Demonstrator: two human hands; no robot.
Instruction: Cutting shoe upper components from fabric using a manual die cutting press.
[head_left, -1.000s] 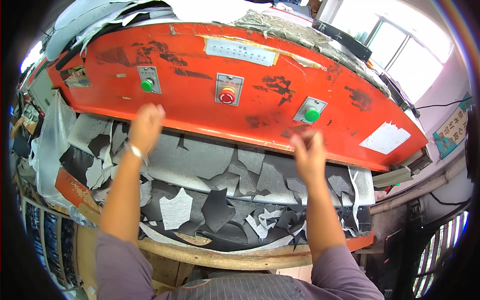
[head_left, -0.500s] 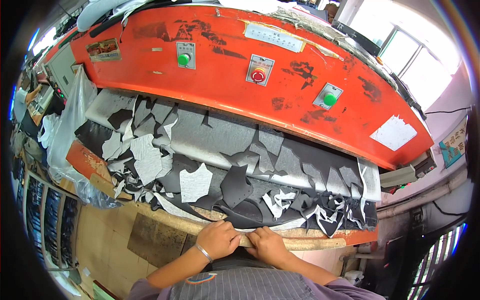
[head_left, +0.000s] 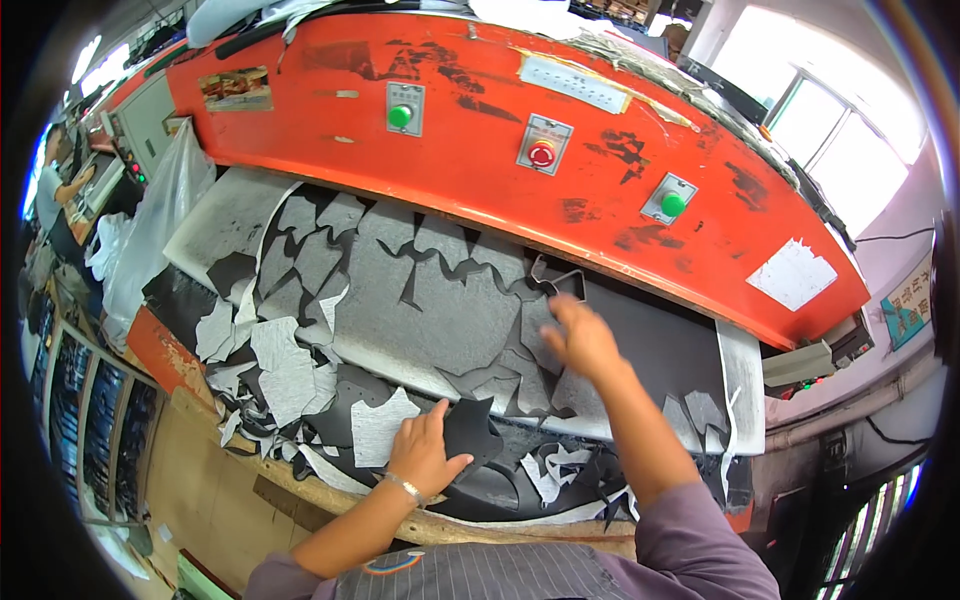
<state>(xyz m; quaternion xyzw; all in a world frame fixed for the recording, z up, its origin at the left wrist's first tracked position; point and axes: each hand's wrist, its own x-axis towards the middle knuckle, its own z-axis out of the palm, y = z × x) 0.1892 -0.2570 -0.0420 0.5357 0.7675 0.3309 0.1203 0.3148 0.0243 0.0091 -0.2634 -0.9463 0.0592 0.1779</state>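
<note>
My right hand (head_left: 582, 338) reaches over the cutting bed to a thin metal outline like a cutting die (head_left: 558, 278) at the press's lower edge. Its fingertips meet the near side of this outline; blur hides whether they grip it. With fingers spread, my left hand (head_left: 425, 455) rests on the pile along the front, between a light grey cut piece (head_left: 380, 425) and a black cut piece (head_left: 472, 432). Beneath the right hand lies a dark grey sheet (head_left: 430, 320) with wavy cut gaps.
The orange press beam (head_left: 450, 150) spans the far side, with two green buttons and a red one (head_left: 541, 153). Scraps (head_left: 560, 465) crowd the front ledge. A clear plastic bag (head_left: 165, 220) hangs at left. Another person (head_left: 60, 190) is at far left.
Both hands have left the front rail. My right hand has gone forward to the bed, my left onto the cut pieces. More of the sheet and the metal outline now show.
</note>
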